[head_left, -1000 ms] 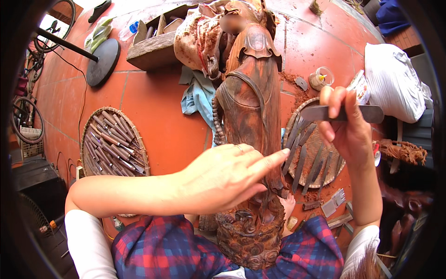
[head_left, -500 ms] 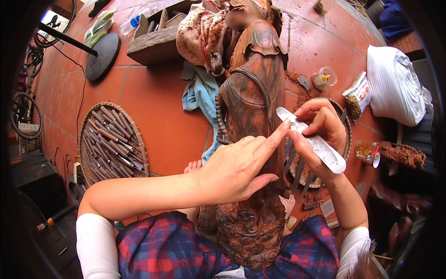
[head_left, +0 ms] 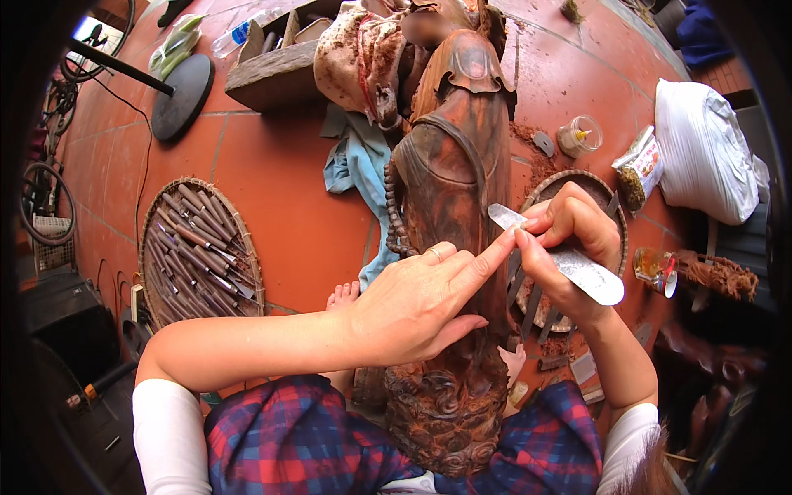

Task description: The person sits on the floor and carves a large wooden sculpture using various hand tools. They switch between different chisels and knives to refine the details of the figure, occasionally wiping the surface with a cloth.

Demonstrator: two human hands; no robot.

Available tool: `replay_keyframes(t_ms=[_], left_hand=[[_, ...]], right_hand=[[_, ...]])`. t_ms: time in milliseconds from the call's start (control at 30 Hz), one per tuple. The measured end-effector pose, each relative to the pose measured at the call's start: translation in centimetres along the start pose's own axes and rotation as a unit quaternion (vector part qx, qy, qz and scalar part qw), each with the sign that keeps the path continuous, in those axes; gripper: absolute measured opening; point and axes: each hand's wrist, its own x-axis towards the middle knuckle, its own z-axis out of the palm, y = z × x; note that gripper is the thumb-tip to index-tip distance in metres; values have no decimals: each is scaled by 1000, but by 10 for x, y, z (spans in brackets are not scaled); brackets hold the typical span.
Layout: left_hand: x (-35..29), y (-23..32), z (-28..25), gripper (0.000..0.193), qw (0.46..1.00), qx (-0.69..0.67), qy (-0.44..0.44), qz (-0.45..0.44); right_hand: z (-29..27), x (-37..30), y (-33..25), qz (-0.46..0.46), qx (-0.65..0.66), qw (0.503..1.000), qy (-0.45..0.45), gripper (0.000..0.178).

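Note:
My right hand (head_left: pixel 582 239) pinches a flat, whitish strip with rounded ends (head_left: pixel 587 276), its surface speckled grey. Stretched across from the left, my left hand (head_left: pixel 421 297) points its index finger so that the tip meets the strip beside my right thumb and fingertips. The left thumb stands apart, and that hand grips nothing. Below the hands a dark reddish-brown carved wooden statue (head_left: pixel 450 177) lies lengthwise away from me. Its knobbly carved base (head_left: pixel 445 421) rests between my knees. The fingertips hide part of the strip's middle.
On the left a round woven basket (head_left: pixel 258 276) holds many wooden-handled carving tools (head_left: pixel 198 247). Another basket (head_left: pixel 624 231) with flat tools sits under my right hand. Around lie a blue cloth (head_left: pixel 356 169), a wooden box (head_left: pixel 276 78), a jar (head_left: pixel 579 137) and a white sack (head_left: pixel 705 153).
The strip has shifted slightly right and tilted between my fingers. My right fingers have drawn in against the left index fingertip, covering more of the strip's middle.

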Motion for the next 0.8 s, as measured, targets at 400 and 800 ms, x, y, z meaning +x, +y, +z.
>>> replay_keyframes(t_ms=[400,800], left_hand=[[4,-6,-5,99,999,-39,4,-14],[-7,-8,2,98,999,-19,11,25]], right_hand=[[11,19,-2,7,-4,999,49,25],[2,14,-13,-8,-46,998,-41,25]])
